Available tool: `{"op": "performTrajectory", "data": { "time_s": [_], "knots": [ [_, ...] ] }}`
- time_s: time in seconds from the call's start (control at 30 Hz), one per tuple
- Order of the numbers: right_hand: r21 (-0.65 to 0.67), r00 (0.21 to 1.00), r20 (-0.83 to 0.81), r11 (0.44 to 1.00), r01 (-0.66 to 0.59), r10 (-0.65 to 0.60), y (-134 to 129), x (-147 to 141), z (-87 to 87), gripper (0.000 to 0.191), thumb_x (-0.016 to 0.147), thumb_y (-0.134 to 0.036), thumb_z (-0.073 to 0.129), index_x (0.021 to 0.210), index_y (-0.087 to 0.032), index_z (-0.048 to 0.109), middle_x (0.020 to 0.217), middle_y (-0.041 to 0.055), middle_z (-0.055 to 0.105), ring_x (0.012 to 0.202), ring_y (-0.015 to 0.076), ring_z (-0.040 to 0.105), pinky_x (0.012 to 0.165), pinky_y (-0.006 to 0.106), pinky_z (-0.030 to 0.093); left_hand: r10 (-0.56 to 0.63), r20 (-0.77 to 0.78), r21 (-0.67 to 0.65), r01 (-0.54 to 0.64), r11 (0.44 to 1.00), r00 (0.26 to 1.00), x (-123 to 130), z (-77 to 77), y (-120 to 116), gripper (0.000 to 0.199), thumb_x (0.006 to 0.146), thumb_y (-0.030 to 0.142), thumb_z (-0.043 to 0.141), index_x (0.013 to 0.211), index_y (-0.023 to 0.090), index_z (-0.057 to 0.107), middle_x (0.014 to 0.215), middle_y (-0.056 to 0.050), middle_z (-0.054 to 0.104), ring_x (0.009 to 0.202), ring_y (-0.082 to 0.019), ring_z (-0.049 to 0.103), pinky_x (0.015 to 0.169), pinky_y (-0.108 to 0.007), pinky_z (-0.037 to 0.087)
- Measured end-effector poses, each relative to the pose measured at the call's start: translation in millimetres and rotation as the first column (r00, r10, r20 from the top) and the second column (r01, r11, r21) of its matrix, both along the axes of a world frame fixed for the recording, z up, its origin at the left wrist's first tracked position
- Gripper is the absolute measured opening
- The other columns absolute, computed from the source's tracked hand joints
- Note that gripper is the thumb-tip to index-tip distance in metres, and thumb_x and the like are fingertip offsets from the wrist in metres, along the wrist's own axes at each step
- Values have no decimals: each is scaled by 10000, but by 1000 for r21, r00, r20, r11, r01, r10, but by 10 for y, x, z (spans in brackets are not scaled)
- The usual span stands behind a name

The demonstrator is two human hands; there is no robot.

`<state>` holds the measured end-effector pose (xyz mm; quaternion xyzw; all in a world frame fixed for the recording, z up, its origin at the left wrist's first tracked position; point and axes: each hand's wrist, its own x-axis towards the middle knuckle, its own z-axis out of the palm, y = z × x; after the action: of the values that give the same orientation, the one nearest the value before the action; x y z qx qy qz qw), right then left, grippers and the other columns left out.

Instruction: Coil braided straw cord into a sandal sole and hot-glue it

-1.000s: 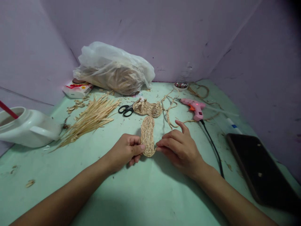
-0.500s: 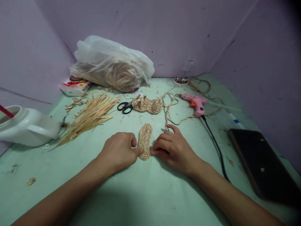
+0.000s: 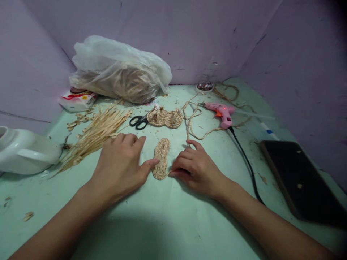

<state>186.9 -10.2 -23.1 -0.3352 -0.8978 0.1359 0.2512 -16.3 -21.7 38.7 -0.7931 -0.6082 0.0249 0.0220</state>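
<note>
A small sole-shaped piece of coiled braided cord [image 3: 161,159] lies flat on the table. My left hand [image 3: 121,162] is beside it on the left, fingers spread, its thumb tip at the piece's edge. On the other side, my right hand [image 3: 195,166] pinches the loose braided cord [image 3: 187,126] close to the piece's lower right edge. From that hand the cord runs back in loose loops. Behind the piece lies another woven sole [image 3: 169,119] with a white decoration, and black-handled scissors [image 3: 141,122] touch its left end.
A pink glue gun [image 3: 222,112] with a black cable lies at the right, near a dark phone-like slab [image 3: 300,180]. Dry straw strips [image 3: 94,141] and a white jug [image 3: 27,151] are at the left. A plastic bag [image 3: 121,72] stands by the back wall.
My left hand has opened from a closed pose and lifted slightly, its thumb now higher on the piece. My right hand keeps its pinch. The whole view has shifted slightly.
</note>
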Motion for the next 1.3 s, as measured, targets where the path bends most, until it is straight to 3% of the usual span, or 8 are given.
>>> {"op": "performTrajectory", "data": {
  "time_s": [0.13,0.23,0.43,0.97,1.3],
  "knots": [
    [0,1000,-6,1000,-1,1,-5,-5,-1,127,831,-274,612,757,-179,650,677,-8,646,697,147,584,1003,467,249,95,160,-221,-58,973,983,84,-40,-83,476,758,578,510,1028,195,595,956,-97,587,907,-293,553,747,-397,429],
    [1,1000,-7,1000,1,-1,-4,-9,-3,130,836,-276,610,755,-183,651,676,-5,646,697,147,581,1002,467,253,116,187,-289,-58,956,975,171,-107,-134,383,744,505,566,985,209,591,939,-79,578,892,-288,550,756,-410,425],
    [5,1000,-17,1000,-4,4,-18,-19,-6,94,835,-244,600,789,-184,655,703,1,648,723,155,584,1003,461,258,82,211,-293,-17,956,974,205,-181,-130,331,745,432,591,991,211,614,943,-75,582,915,-286,546,807,-432,403],
    [-6,998,-43,999,36,-36,-5,-11,19,79,817,-219,572,785,-209,643,739,7,663,744,170,577,968,459,282,78,179,-318,-17,948,981,216,-155,-140,344,774,412,545,1052,218,600,937,-83,607,906,-275,569,843,-435,379],
    [-100,990,-70,988,119,-126,-23,-89,19,53,753,-207,609,716,-181,637,684,10,648,697,168,580,905,431,308,54,201,-324,15,946,978,196,-152,-134,327,767,433,549,996,207,609,924,-76,595,861,-269,561,825,-444,377]
  ]
}}
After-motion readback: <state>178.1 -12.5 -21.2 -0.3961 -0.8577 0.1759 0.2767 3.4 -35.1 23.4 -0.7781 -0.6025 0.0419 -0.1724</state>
